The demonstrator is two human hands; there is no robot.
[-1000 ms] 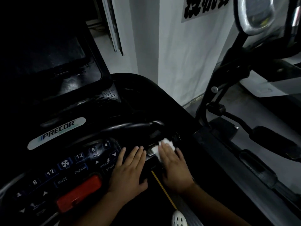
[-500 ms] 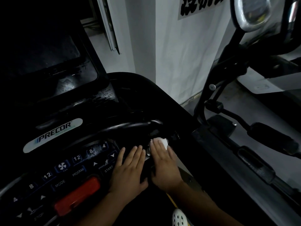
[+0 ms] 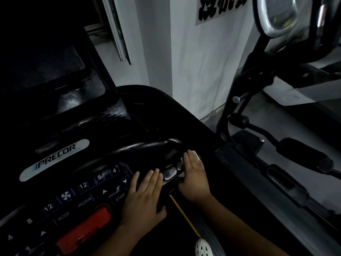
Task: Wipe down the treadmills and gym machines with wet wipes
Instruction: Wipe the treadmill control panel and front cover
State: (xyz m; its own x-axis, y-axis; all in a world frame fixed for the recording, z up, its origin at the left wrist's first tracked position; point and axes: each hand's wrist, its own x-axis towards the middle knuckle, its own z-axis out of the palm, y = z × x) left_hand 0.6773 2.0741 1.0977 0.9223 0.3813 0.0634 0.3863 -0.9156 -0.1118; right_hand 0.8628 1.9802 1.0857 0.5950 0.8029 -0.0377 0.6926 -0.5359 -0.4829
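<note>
Both hands lie flat on the control panel (image 3: 147,111) of a black treadmill, fingers straight and close together, gripping nothing. Left hand (image 3: 144,198) rests palm down near the panel's front edge, its fingertips just past the START button (image 3: 120,197) and beside the speed arrows. Right hand (image 3: 193,174) is at the panel's right end, palm down, pressing a white wet wipe (image 3: 196,154) against the surface. Most of the wipe is hidden under the fingers; only a small white corner shows beyond the fingertips, towards the far right edge of the panel. The two hands are near each other but apart, and between them sits a shiny metal pad (image 3: 169,173), just left of the right hand's thumb side. A curved black handlebar (image 3: 147,145) runs across the panel just beyond both hands.

Along the panel's front left are numbered keys, a fan key (image 3: 65,196), MODE and PROGRAM keys, and a wide red stop button (image 3: 84,230) at the front edge. An oval badge (image 3: 55,159) reading PRECOR sits further back, with the dark screen (image 3: 46,74) behind it.

Below the right wrist a thin yellow strip (image 3: 182,213) runs down towards a white perforated shoe (image 3: 203,248) at the bottom edge. To the right stands another black gym machine (image 3: 239,108) with a pedal (image 3: 304,154), and behind is a white pillar (image 3: 203,61) bearing a sign (image 3: 221,8) with black characters.
</note>
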